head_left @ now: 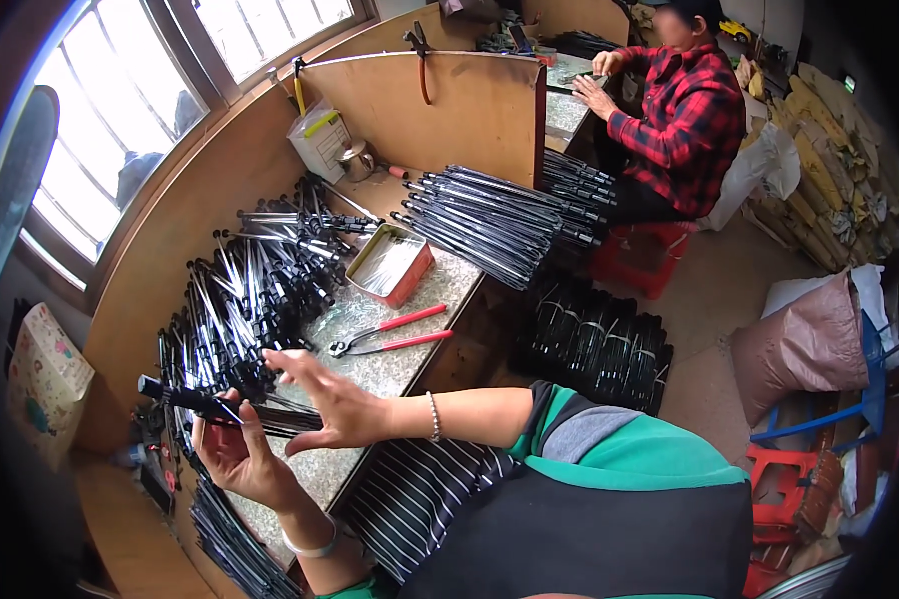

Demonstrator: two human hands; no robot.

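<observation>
My left hand (242,461) holds a folded umbrella frame (208,401), its thumb and fingers closed about it near the thick black end. The frame's thin dark ribs run right, toward my right hand (338,401). That hand is open, thumb and fingers spread apart beside the ribs; whether it touches them I cannot make out. A heap of umbrella frames (235,309) with silvery shafts and black ends lies just beyond both hands. Red-handled pincers (390,329) rest on the speckled tabletop (370,384), near a red open box (395,265) of thin pale pieces.
Bundled black rods (489,220) jut over the table's far edge; more bundles (599,339) lie below. A wooden partition (469,100) bounds the bench. Beyond it a person in a checked shirt (679,130) works on a red stool (639,255). A sack (804,344) stands right.
</observation>
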